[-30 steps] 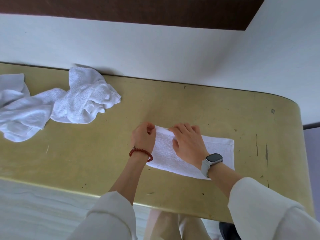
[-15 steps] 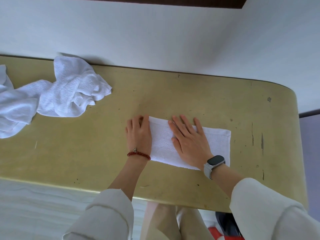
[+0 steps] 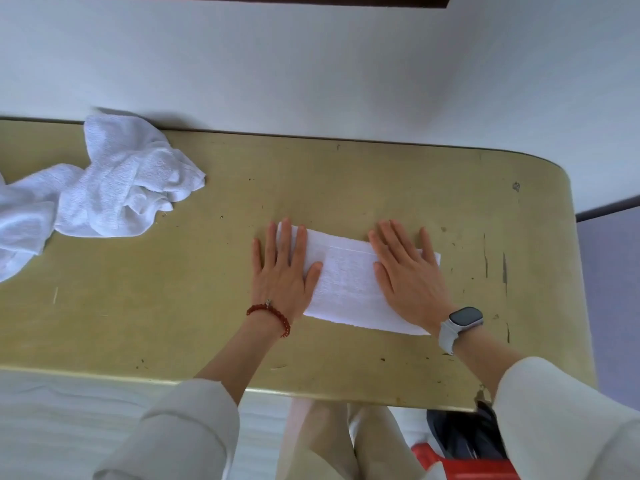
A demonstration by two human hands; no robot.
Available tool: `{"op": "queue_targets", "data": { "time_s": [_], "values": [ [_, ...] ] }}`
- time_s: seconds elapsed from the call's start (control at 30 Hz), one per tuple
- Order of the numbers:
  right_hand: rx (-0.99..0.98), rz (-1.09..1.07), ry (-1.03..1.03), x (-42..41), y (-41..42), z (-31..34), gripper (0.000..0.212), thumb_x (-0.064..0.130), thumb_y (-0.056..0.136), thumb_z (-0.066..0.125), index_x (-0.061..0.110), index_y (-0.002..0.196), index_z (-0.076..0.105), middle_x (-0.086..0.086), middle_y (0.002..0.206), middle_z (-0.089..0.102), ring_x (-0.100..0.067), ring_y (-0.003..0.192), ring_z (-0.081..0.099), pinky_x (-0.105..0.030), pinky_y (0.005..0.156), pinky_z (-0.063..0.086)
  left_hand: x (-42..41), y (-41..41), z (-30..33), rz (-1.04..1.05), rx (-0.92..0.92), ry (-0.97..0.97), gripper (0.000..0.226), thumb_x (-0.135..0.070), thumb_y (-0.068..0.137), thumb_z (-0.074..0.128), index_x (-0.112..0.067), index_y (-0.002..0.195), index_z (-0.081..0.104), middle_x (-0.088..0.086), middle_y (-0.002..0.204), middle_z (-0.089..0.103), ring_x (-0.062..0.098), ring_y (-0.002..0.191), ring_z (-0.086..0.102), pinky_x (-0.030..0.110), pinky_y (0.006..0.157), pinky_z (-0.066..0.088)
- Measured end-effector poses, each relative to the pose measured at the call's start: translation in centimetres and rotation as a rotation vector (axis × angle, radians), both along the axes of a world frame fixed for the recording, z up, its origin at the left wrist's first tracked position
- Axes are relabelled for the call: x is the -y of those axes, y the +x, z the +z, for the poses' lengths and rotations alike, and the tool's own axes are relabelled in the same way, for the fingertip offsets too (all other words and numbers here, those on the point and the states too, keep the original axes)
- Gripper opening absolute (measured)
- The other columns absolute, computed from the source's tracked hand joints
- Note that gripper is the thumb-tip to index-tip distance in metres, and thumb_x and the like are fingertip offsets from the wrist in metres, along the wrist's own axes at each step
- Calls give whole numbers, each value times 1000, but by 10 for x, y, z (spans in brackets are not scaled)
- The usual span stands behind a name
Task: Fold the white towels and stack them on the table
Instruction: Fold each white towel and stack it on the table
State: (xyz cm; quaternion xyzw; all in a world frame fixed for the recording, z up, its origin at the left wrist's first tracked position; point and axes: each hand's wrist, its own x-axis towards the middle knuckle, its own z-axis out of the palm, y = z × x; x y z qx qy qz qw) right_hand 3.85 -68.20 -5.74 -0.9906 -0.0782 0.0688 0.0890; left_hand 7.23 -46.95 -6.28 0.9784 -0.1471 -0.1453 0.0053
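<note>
A folded white towel (image 3: 346, 282) lies flat as a narrow rectangle on the yellow-green table (image 3: 207, 271), right of centre. My left hand (image 3: 282, 271), with a red bead bracelet, presses flat on the towel's left end, fingers spread. My right hand (image 3: 408, 275), with a grey watch on the wrist, lies flat on the towel's right part and covers its right end. A crumpled heap of white towels (image 3: 104, 195) sits at the table's far left, partly cut off by the frame edge.
A white wall (image 3: 311, 64) runs right behind the table's far edge. The table's rounded right end (image 3: 575, 271) borders a bluish floor. My legs and a red and black object (image 3: 464, 455) show below the near edge.
Both hands went from pinching the towel's left edge to lying flat. My right hand slid rightward along the towel, my left stayed at the left end. The camera tilted down slightly.
</note>
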Motion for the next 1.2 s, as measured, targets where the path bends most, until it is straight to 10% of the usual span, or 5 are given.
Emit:
{"op": "queue_targets", "data": {
  "time_s": [0.1, 0.23, 0.5, 0.67, 1.2],
  "values": [
    [-5, -20, 19, 13, -12, 5, 53, 31, 97, 16, 4, 132, 45, -13, 140, 43, -28, 129, 40, -42, 109, 28, -10, 22, 7, -82, 22, 50, 77, -60, 86, -12, -19, 146, 14, 10, 155, 11, 35, 142, 6, 58, 110, 1],
    [35, 52, 71, -3, -38, 20, 45, 25, 85, 34, 5, 118, 57, -13, 123, 59, -31, 103, 60, -40, 80, 53, -12, 43, 24, -16, 156, 71, 58, -42, 94, 35, -21, 146, 18, 9, 155, 12, 33, 142, 4, 61, 108, -1],
    [15, -9, 311, 1, -48, 16, 34, 16, 83, 44, 4, 111, 59, -16, 100, 60, -36, 84, 57, -41, 72, 52, 14, -68, 24, -3, 233, -314, 45, -37, 92, 33, -15, 130, 43, 15, 142, 41, 27, 135, 23, 52, 110, 16],
    [-55, -101, 398, 0, -37, 13, 21, 6, 87, 51, 5, 105, 61, -13, 95, 57, -31, 88, 52, -40, 71, 48, 21, -107, 2, -26, 53, -183, 63, -54, 93, 9, -17, 141, 26, 15, 149, 28, 30, 138, 14, 51, 109, 8],
    [-13, -60, 365, 4, -24, 10, 14, 8, 86, 48, 8, 86, 62, -9, 83, 60, -26, 48, 48, -27, 44, 36, 31, -111, -2, 42, 179, -233, 51, -41, 89, 37, -19, 135, 37, 15, 144, 37, 31, 136, 27, 63, 105, 15]
  ]
}}
